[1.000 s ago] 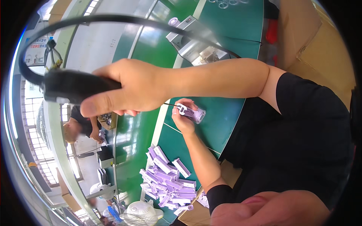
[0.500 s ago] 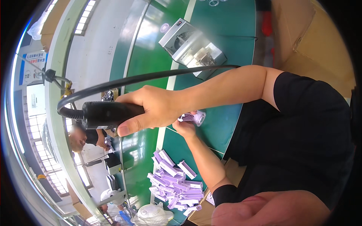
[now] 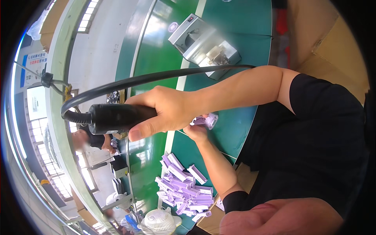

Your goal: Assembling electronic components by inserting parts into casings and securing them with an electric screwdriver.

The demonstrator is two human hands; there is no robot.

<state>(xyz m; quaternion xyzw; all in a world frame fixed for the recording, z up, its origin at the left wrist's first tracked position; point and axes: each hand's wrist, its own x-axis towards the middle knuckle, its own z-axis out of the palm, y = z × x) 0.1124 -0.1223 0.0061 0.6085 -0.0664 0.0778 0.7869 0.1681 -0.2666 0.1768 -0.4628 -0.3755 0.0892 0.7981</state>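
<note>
My right hand (image 3: 168, 109) is wrapped round a black electric screwdriver (image 3: 111, 118), whose thick cable (image 3: 137, 81) loops back over my forearm. The tool's tip is hidden behind the hand. Partly covered by that hand, my left hand (image 3: 196, 132) grips a lilac plastic part (image 3: 212, 121) with a round, clear-looking end. The left fingers are closed on it, and most of the part is out of sight. Beside my left forearm lies a heap of long lilac plastic housings (image 3: 186, 188) on the green table (image 3: 231, 135).
A grey metal machine (image 3: 205, 47) stands on the table at the top, with a small lilac ring (image 3: 172, 27) near it. A white fan (image 3: 160, 222) is at the bottom. Cardboard boxes (image 3: 313, 27) flank the table at the upper right. Another person (image 3: 96, 139) works beyond a rail.
The whole view has shifted slightly, so the machine, table and heap sit a little farther right. Both hands keep their holds on the screwdriver and the lilac part.
</note>
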